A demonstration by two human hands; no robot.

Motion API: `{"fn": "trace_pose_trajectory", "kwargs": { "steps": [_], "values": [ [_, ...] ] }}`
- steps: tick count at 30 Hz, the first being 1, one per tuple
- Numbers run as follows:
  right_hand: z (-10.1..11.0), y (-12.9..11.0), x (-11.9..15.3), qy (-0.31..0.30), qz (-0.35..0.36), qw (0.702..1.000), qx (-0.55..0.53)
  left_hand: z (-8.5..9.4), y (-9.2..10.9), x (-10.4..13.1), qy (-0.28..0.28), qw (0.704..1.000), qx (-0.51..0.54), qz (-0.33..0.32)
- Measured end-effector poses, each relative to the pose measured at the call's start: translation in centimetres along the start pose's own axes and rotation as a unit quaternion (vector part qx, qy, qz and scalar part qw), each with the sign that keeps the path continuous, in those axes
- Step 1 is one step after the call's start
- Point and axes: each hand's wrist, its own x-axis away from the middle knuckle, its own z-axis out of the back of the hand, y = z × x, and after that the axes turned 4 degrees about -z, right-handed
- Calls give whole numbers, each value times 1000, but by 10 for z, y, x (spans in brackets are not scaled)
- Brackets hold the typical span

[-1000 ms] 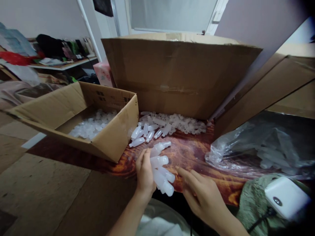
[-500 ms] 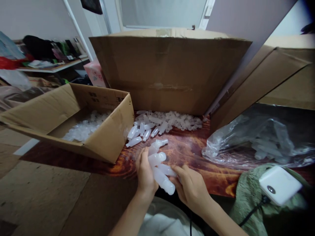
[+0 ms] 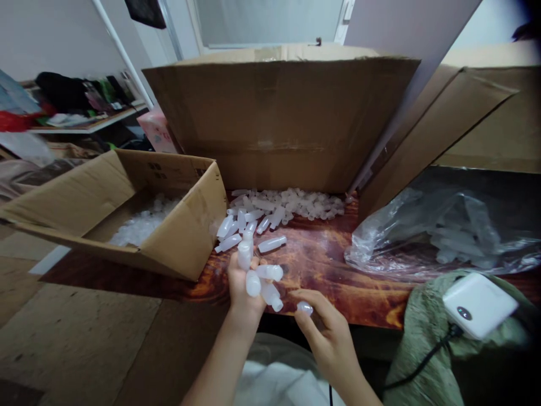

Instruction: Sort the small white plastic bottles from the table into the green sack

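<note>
My left hand (image 3: pixel 244 290) is closed around several translucent white plastic tubes (image 3: pixel 269 272), which stick out at different angles above the table's front edge. To its right, my right hand (image 3: pixel 327 324) pinches a small, rounded translucent plastic piece (image 3: pixel 304 308) between thumb and fingers. Its full shape is hidden by the hand. The two hands are apart. One loose tube (image 3: pixel 273 243) lies on the wood-grain table (image 3: pixel 321 254) just beyond the left hand. Behind it, a heap of similar small tubes (image 3: pixel 296 203) spreads along the foot of a large carton.
An open cardboard box (image 3: pixel 181 225) at left contains many small translucent pieces (image 3: pixel 143 223). The large carton (image 3: pixel 270 124) stands at the back. At right, a clear plastic bag (image 3: pixel 380 237) holds more tubes. A white device (image 3: pixel 479 304) with a black cable rests on green fabric.
My right hand has drawn away from the bundle with a small piece between its fingers. The tubes in my left hand have fanned apart, and the loose tube beyond it shows fully.
</note>
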Motion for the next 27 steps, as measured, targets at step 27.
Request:
{"fn": "trace_pose_trajectory", "kwargs": {
  "steps": [27],
  "values": [
    [-12,1,12,55,115,979,158,-5,-12,14,27,992,-73,-101]
  ]
}}
